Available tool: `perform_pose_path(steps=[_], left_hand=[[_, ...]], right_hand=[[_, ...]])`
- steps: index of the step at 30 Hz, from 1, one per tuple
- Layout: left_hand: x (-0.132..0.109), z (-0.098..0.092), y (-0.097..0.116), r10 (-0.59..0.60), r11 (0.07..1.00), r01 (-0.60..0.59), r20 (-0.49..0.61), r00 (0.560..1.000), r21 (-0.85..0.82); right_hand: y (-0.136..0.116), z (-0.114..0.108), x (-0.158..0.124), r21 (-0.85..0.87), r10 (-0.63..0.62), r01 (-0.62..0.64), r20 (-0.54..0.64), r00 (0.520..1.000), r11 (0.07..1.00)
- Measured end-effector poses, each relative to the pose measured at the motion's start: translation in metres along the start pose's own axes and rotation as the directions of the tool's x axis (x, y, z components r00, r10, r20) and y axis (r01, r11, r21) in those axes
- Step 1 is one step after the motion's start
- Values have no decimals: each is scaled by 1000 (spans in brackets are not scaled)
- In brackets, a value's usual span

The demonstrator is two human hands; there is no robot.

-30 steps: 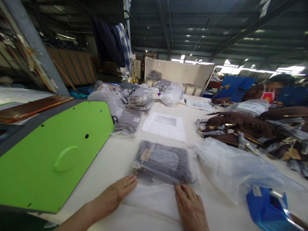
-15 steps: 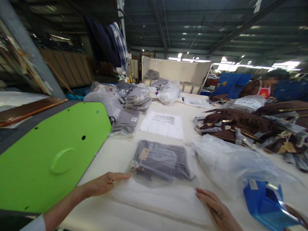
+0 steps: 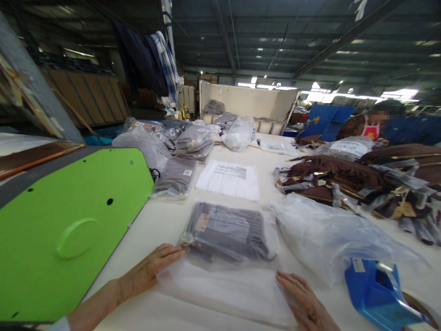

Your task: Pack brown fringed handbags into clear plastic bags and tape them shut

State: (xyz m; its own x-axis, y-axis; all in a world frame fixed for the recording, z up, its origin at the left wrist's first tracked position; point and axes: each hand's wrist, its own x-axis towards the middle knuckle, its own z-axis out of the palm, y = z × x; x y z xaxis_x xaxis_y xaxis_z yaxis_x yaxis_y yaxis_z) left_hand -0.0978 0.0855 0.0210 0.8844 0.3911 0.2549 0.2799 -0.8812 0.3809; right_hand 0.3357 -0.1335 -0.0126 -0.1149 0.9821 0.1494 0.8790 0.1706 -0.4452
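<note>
A folded grey garment (image 3: 227, 232) lies inside a clear plastic bag (image 3: 223, 287) on the white table (image 3: 161, 220) in front of me. My left hand (image 3: 155, 269) rests flat on the bag's near left corner, fingers stretched toward the garment. My right hand (image 3: 305, 303) lies flat on the bag's near right corner, fingers apart. The empty open end of the bag stretches between my hands.
A bright green machine cover (image 3: 69, 230) fills the left. A blue tape dispenser (image 3: 375, 294) and a heap of clear bags (image 3: 320, 234) lie at the right. Brown fringed garments (image 3: 344, 174), a printed sheet (image 3: 229, 179) and bagged grey garments (image 3: 175, 177) lie farther back. A person (image 3: 396, 126) sits far right.
My right hand slid from the middle of the bag's flap out to its right corner. My left hand stayed at the left corner. The view shifted slightly.
</note>
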Motion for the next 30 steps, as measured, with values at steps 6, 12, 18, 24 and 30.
perform_pose_path(steps=[6, 12, 18, 24, 30], left_hand=[[-7, 14, -14, -39, 994, 29, -99, 994, -109], [6, -1, 8, -143, 964, 132, -30, 989, -232], [8, -20, 28, 0, 982, 6, 31, 1000, -191], [-6, -14, 32, -163, 949, 165, 32, 986, -270], [-17, 0, 19, -222, 946, 215, 2, 975, -243]], right_hand=[[-15, -8, -5, 39, 0, -2, 36, 999, 999], [-16, -2, 6, -178, -150, 118, -178, 973, 977], [-4, 10, 26, 4, -172, 175, -165, 971, 985], [-9, 13, 21, 412, 148, -126, -22, 989, 902], [-36, -9, 1, 513, 303, -205, -113, 946, 833]])
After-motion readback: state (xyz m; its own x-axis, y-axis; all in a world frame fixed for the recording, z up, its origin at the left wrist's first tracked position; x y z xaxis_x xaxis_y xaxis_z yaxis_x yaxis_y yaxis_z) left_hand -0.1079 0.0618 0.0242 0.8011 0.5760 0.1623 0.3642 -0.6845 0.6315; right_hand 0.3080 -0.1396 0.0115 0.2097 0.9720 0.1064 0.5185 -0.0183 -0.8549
